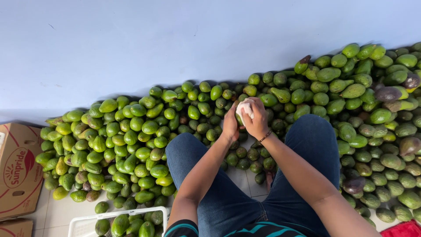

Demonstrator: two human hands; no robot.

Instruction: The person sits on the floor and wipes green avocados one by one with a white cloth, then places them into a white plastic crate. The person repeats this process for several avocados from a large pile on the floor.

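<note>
Green avocados (131, 145) lie heaped on the tiled floor (245, 180) against a pale blue wall (175, 39). Above the seated person's knees, the left hand (230, 124) and right hand (257, 119) together clasp one avocado (240, 119), the right pressing a white cloth (245, 108) on it. A white crate (87, 221) and cardboard box (17, 169) stand left.

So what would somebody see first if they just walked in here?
The huge pile of green avocados, spread over the floor against the pale blue wall. Then the two hands, left hand and right hand, in the middle, holding one avocado with a white cloth.
</note>
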